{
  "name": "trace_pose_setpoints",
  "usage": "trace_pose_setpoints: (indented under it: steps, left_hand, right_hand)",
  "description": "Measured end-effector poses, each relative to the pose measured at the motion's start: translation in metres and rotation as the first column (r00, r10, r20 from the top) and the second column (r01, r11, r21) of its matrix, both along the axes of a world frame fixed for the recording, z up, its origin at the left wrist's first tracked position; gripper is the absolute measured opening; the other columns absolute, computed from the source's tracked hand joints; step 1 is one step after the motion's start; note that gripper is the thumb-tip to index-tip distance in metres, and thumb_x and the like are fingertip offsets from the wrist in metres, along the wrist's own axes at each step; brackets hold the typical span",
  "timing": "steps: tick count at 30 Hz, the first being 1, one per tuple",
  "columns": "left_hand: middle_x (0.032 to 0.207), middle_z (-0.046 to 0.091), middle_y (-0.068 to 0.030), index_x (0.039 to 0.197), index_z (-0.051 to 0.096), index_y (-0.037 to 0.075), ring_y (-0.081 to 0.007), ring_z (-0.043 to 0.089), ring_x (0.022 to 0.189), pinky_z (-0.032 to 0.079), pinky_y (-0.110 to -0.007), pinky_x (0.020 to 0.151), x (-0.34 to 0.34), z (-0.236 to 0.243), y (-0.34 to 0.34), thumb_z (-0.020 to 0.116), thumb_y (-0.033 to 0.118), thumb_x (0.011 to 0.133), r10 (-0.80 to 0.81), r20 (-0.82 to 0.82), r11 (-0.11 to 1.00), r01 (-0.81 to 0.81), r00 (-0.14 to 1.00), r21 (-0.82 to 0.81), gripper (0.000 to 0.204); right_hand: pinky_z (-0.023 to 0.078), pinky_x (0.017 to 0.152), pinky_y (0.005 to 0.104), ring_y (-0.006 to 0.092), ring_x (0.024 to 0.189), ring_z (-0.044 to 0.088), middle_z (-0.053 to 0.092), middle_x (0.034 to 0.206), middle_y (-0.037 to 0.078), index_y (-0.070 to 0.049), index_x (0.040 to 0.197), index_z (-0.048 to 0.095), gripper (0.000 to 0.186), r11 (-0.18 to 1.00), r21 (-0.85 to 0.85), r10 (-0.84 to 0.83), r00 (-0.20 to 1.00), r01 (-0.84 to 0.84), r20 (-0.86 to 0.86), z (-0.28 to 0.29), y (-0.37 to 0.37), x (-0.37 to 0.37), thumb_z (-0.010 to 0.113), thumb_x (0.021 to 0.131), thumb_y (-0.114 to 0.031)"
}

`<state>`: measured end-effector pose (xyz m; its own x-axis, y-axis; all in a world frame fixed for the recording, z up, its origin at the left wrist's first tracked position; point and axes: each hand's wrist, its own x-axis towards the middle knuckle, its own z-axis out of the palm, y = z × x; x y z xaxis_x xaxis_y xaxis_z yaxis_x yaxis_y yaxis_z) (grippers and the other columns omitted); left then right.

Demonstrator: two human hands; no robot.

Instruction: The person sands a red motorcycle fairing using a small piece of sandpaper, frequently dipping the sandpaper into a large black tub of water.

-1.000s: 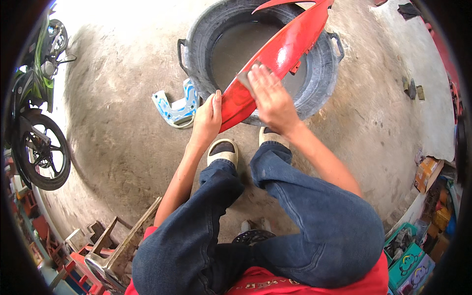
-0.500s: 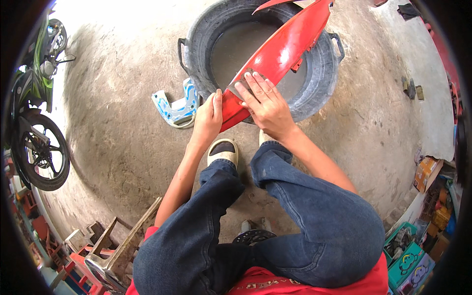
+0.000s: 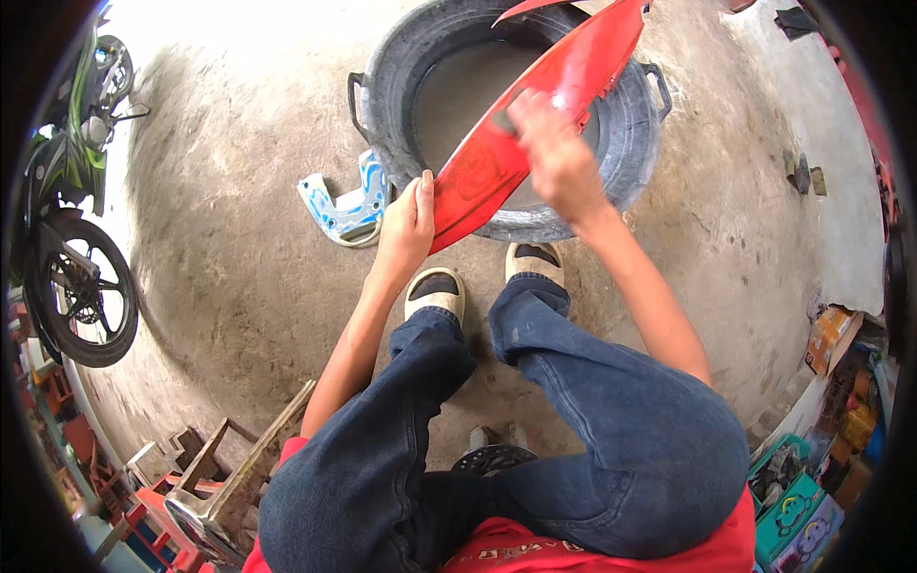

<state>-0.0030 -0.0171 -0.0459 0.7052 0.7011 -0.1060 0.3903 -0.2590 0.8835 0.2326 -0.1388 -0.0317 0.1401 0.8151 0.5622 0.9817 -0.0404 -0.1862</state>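
Note:
A long red plastic fairing panel (image 3: 573,67) slants over a wide grey-black tub (image 3: 396,57) holding cloudy water. My left hand (image 3: 406,224) grips the panel's lower end, thumb along its edge. My right hand (image 3: 559,162), blurred by motion, presses a small dark grey sanding pad (image 3: 506,116) against the panel's face; a darker wet-looking patch shows just below it. A U-shaped plastic piece with blue-and-white patches (image 3: 339,215) lies on the floor beside the tub.
A green-and-black motorcycle (image 3: 91,143) stands at the left. Wooden frames (image 3: 220,477) and red items are piled at lower left. Boxes and teal crates (image 3: 793,497) crowd the lower right. Small dark pieces (image 3: 802,172) lie on the concrete floor (image 3: 229,248) right of the tub. My sandalled feet are below.
My right hand with the pad first slid down toward my left hand, then moved up along the panel. The panel and my left hand stay nearly in place.

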Motion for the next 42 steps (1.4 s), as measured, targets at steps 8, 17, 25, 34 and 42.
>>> trace_pose_setpoints:
  steps: [8, 17, 25, 34, 42]
  left_hand:
    - [0.101, 0.068, -0.0272, 0.121, 0.063, -0.007, -0.0419, 0.066, 0.096, 0.050, -0.042, 0.085, -0.005, -0.002, 0.002, 0.041, 0.029, 0.116, 0.015, 0.027, 1.000, -0.015, 1.000, 0.008, 0.043]
    - [0.104, 0.068, -0.0281, 0.124, 0.062, -0.007, -0.0441, 0.066, 0.098, 0.050, -0.044, 0.086, -0.004, -0.004, 0.002, 0.041, 0.029, 0.116, 0.000, 0.042, 0.999, -0.002, 0.999, 0.045, 0.043]
    - [0.101, 0.067, -0.0268, 0.119, 0.063, -0.006, -0.0415, 0.064, 0.093, 0.049, -0.043, 0.085, -0.005, -0.006, 0.002, 0.040, 0.029, 0.116, 0.015, 0.039, 0.999, -0.016, 0.999, 0.033, 0.042]
    - [0.097, 0.066, -0.0265, 0.118, 0.062, -0.005, -0.0416, 0.062, 0.088, 0.049, -0.042, 0.082, -0.004, -0.005, 0.003, 0.042, 0.030, 0.116, 0.005, 0.006, 1.000, -0.005, 1.000, 0.010, 0.040]
    - [0.089, 0.065, -0.0280, 0.111, 0.064, -0.004, -0.0469, 0.063, 0.081, 0.049, -0.047, 0.073, 0.003, -0.006, -0.002, 0.045, 0.028, 0.115, 0.040, 0.135, 0.994, -0.053, 0.990, 0.095, 0.038]
  right_hand:
    - [0.042, 0.120, 0.0485, 0.0341, 0.141, 0.056, 0.060, 0.149, 0.023, 0.000, 0.147, 0.058, 0.052, 0.959, -0.074, 0.276, 0.961, -0.273, 0.034, -0.005, 0.002, -0.037, 0.064, 0.099, -0.017]
    - [0.040, 0.121, 0.0503, 0.0362, 0.143, 0.054, 0.056, 0.153, 0.023, -0.001, 0.148, 0.058, 0.049, 0.952, -0.136, 0.282, 0.959, -0.274, 0.037, -0.010, -0.006, -0.046, 0.057, 0.101, -0.013]
    - [0.044, 0.118, 0.0499, 0.0356, 0.142, 0.056, 0.062, 0.146, 0.023, 0.002, 0.144, 0.060, 0.050, 0.984, -0.095, 0.158, 0.983, -0.149, 0.094, -0.003, -0.003, -0.055, 0.061, 0.098, -0.015]
    - [0.049, 0.114, 0.0468, 0.0320, 0.137, 0.060, 0.065, 0.144, 0.021, 0.005, 0.140, 0.062, 0.045, 0.999, 0.001, -0.049, 0.993, 0.049, 0.104, 0.000, 0.000, -0.036, 0.062, 0.098, -0.012]
    - [0.043, 0.119, 0.0498, 0.0354, 0.141, 0.056, 0.059, 0.149, 0.024, 0.003, 0.143, 0.060, 0.045, 0.997, 0.017, -0.075, 0.997, 0.075, -0.032, -0.004, 0.008, -0.011, 0.058, 0.101, -0.012]
